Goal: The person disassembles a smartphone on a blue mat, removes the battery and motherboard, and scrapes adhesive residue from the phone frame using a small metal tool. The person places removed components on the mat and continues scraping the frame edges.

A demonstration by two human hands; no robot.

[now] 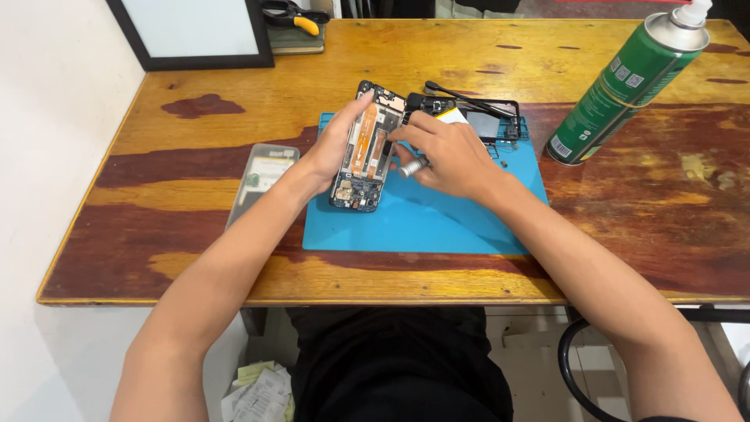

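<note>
Worn wooden surface (195, 227), blue work mat (437, 219) at centre. Left hand (332, 148) grips opened phone (366, 148) by its 9 o'clock edge, tilted up off mat. Right hand (449, 152) closed on silver screwdriver (412, 166), fingertips on phone's 3 o'clock edge. Detached frame (500, 121) at 1 o'clock of phone; green spray can (625, 86) at 2 o'clock; clear case (262, 180) at 9 o'clock.
</note>
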